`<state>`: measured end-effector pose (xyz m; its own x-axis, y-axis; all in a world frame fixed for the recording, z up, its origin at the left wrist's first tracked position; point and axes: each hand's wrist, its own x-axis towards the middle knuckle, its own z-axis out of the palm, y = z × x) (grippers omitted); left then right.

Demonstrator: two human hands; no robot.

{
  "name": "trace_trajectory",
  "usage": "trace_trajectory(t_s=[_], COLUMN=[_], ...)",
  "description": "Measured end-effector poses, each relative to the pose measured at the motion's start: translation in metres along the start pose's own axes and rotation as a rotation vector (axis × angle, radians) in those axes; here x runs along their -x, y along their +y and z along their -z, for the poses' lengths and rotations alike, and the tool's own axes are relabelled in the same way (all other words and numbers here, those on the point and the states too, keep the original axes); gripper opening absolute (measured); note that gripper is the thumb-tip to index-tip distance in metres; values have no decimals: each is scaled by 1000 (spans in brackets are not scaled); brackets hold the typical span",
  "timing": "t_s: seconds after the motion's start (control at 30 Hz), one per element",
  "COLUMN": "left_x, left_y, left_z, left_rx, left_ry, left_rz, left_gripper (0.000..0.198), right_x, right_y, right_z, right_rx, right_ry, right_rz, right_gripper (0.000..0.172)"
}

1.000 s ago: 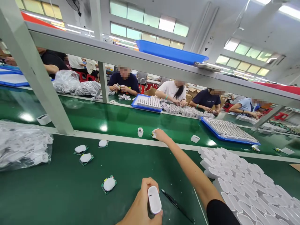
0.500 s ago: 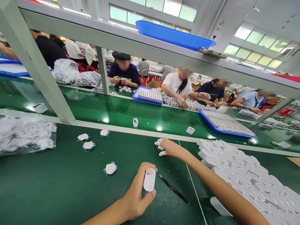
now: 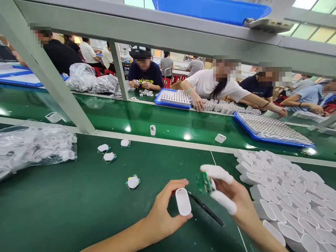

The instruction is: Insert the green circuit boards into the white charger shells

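My left hand (image 3: 168, 210) grips a white oval housing (image 3: 183, 202) between thumb and fingers, its end facing the camera. To its right, my right hand (image 3: 231, 192), with white covers on its fingertips, pinches a green circuit board (image 3: 204, 182) by its edges; the board is slightly blurred. Black tweezers (image 3: 207, 209) lie on the green table beneath and between the hands. Left of my left hand, a board with a white round part (image 3: 132, 182) rests on the table, and several similar boards (image 3: 109, 157) sit farther back.
Many white housings (image 3: 291, 196) stand packed at the right. A clear bag of white parts (image 3: 36, 147) lies at the left. Beyond is a green belt (image 3: 118, 122) carrying a few housings. A grey metal frame (image 3: 56, 70) crosses overhead. Several people sit across the belt beside blue trays (image 3: 273, 134).
My right hand has lifted the board from the table and brought it nearer, beside the housing. The housing in my left hand is tilted differently. The camera view has shifted downward.
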<state>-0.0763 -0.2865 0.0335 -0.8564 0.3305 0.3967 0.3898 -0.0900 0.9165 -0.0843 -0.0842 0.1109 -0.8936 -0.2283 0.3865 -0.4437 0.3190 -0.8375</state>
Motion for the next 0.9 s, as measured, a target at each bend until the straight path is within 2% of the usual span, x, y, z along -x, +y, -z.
trace_trajectory(t_s=[0.13,0.23,0.3,0.4,0.47,0.57,0.7,0.83,0.9], left_x=[-5,-7,-8,-5,-4,-3,-7,-10,-10], left_y=[-1,5,12,19,20,17,18,25,27], left_z=[-6,-7,-6,-3,0,5,12,14,14], left_rx=[36,18,27,29,-10,-79,-153,-234,-250], left_ry=[74,-18,-130,-296,-320,-215,-58,-40,-48], left_rz=[249,326,261,159,144,83,-126,-250,-281], left_gripper=[53,41,34,51,58,59,57,53,54], right_x=[41,41,30,16,15,24,39,44,45], right_y=[-1,5,7,6,4,-1,-12,-17,-18], right_z=[-45,-82,-92,-87,-78,-66,-58,-57,-58], right_rx=[-410,-562,-588,-539,-506,-404,-141,43,83], right_ry=[329,442,481,534,524,449,337,261,254], right_rz=[-109,-194,-220,-245,-213,-72,91,263,287], right_gripper=[32,33,34,35,36,34,29,32,34])
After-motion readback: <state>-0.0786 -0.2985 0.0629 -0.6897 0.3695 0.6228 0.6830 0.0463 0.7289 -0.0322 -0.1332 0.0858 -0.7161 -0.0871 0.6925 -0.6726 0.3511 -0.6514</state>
